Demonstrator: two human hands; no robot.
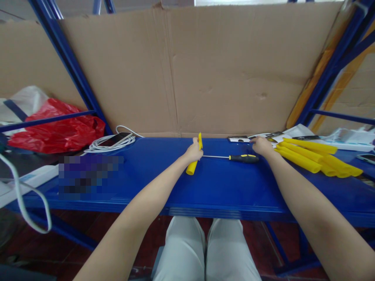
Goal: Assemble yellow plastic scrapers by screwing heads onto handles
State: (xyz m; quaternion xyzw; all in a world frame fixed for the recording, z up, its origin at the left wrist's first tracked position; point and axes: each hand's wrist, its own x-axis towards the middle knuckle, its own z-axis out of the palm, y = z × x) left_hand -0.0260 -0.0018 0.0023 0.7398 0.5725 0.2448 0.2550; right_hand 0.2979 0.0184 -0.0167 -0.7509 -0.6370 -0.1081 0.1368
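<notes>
My left hand (194, 152) is closed round a yellow tube (191, 168), which leans with its open lower end towards me. A screwdriver (243, 158) with a black and yellow handle lies on the blue table (216, 187). Its shaft points left and reaches my left hand, where the tip is hidden. Just beyond the handle, my right hand (262, 146) has its fingers bent together near a small black and white packet (238, 139). Whatever those fingers pinch is too small to make out. Several more yellow tubes (304, 156) lie in a pile right of that hand.
A cardboard sheet (228, 70) stands along the table's back, between blue metal posts (70, 66). At the left are a phone (115, 139) on a coiled white cable (96, 146), a red plastic bag (61, 127) and a power strip (32, 179). Another phone (367, 157) lies far right.
</notes>
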